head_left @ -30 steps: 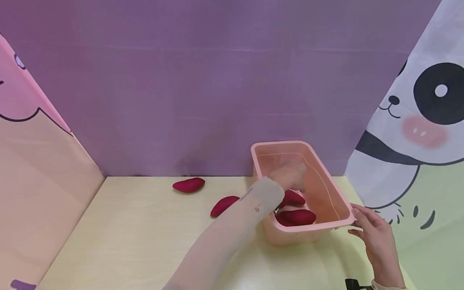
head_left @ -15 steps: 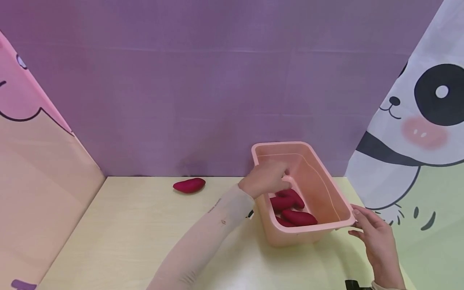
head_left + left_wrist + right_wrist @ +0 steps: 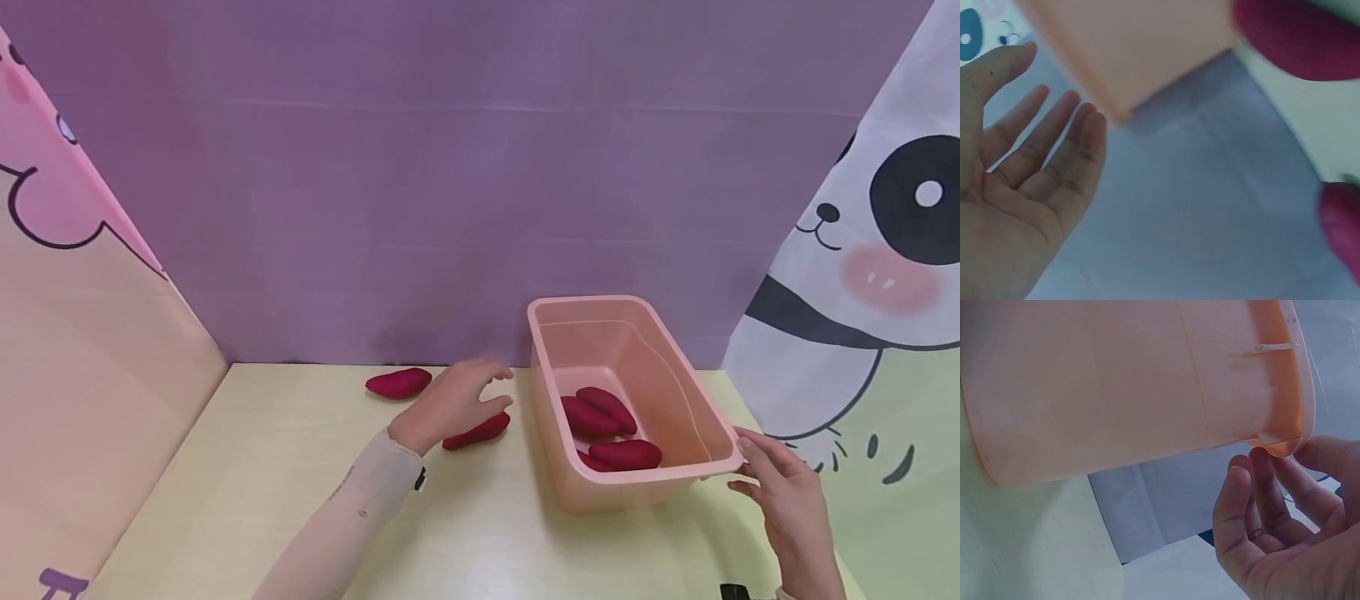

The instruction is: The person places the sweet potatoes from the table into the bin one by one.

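Note:
My left hand (image 3: 450,404) is over the table between two dark red, sweet-potato-shaped pieces, fingers spread and nothing held. One piece (image 3: 480,432) lies right below its thumb, partly covered in the head view; the other (image 3: 397,383) lies behind the wrist, near the back wall. In the left wrist view the palm (image 3: 1019,219) is bare, and a red piece (image 3: 1341,219) shows a greenish tip. My right hand (image 3: 791,500) pinches the front right corner of the pink plastic bin (image 3: 630,475) between thumb and fingers. Several similar red pieces (image 3: 626,455) lie in the bin's front part.
A purple cloth wall (image 3: 337,208) rises along the table's back edge. Printed cloths, one with a panda (image 3: 847,275), stand at the sides. The pale wooden table (image 3: 247,467) extends left and in front of the bin.
My left hand has come out of the bin and moved left over the table. Another red piece showed in the bin half a second ago. The right hand stays at the bin's rim.

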A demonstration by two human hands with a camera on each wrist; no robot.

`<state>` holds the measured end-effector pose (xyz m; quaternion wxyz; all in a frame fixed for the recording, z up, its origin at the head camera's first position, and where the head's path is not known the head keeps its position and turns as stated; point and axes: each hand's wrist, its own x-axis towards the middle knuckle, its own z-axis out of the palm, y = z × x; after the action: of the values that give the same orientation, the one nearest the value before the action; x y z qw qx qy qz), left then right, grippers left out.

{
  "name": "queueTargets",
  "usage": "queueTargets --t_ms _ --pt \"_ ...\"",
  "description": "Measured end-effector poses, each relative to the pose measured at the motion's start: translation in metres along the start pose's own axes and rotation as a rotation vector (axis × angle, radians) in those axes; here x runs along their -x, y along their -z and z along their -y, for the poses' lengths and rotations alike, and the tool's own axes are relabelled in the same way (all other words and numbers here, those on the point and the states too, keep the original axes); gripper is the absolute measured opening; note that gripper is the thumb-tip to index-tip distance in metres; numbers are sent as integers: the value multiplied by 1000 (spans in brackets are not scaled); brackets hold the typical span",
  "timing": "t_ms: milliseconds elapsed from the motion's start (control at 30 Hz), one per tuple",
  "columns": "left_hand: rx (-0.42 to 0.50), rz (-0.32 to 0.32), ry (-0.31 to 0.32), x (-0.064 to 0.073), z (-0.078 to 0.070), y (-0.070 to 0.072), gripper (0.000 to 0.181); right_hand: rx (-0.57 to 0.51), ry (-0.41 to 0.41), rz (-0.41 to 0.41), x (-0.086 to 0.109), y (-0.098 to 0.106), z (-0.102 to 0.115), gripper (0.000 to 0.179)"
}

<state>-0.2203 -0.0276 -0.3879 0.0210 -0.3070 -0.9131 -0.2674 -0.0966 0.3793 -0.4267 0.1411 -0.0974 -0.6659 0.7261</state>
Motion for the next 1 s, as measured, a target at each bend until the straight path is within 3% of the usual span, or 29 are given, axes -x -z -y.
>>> queueTargets --t_ms 233,433,733,1000 --pt "53 -20 48 27 39 -28 41 7 -12 -10 1 0 -1 17" --pt "58 35 118 42 64 -48 50 10 -4 -13 1 0 -3 18" --pt "73 96 254 44 81 -61 61 3 11 -6 0 0 -1 18" --pt "104 103 287 42 89 -70 60 10 -1 -15 0 -1 -1 17"
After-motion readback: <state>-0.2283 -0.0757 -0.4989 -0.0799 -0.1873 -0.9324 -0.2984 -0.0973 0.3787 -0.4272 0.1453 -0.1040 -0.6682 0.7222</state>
